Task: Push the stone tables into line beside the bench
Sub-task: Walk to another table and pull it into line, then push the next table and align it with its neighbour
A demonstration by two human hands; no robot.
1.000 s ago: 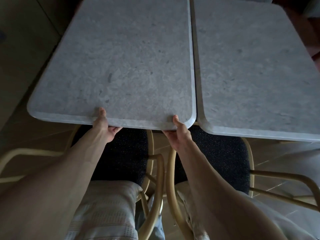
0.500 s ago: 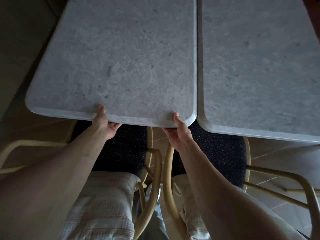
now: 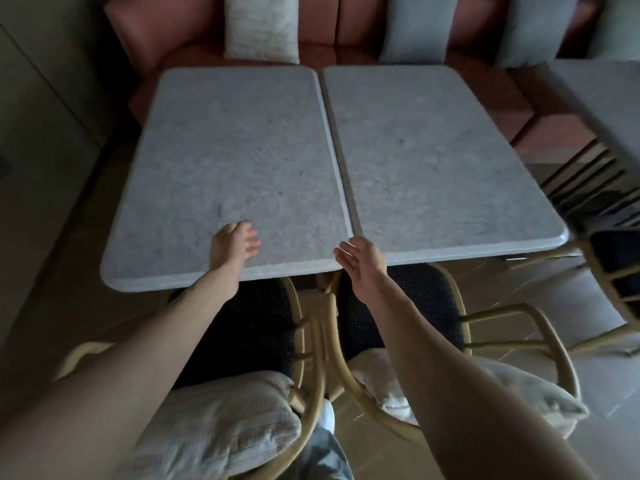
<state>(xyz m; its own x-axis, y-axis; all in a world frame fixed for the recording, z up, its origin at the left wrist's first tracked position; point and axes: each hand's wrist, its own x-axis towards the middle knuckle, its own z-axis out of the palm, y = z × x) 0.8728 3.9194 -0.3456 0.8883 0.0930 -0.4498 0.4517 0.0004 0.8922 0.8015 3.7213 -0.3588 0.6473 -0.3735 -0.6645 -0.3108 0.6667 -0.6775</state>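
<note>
A dim seating corner is seen from above, with a long reddish-pink upholstered bench (image 3: 346, 26) along the back and pale cushions (image 3: 261, 27) propped on it. Pushed up against it are the two grey speckled stone tables with rounded corners: the left table (image 3: 228, 161) and the right table (image 3: 433, 157), set side by side with only a thin gap between them, near edges looking roughly level. So the lining-up looks pretty much done, tbh.

The left hand (image 3: 233, 245) is held over the near edge of the left table, fingers loosely spread, nothing gripped; whether it actually touches the top can't be told. The right hand (image 3: 360, 259) is raised by the near corner where the tables meet, palm open, also holding nothing.

Two tan bentwood chairs with dark seats (image 3: 398, 306) are tucked under the near edge, striped pillows on them. A third stone top (image 3: 602, 109) is partly seen at right, blurred.

These slabs are probably heavy and rigid, so no flex is expected, and the smooth top likely offers little grip. Any further nudge is best applied at the near rim, thumbs on top and fingers hooked under, close to both corners so the slab isn't twisted.
</note>
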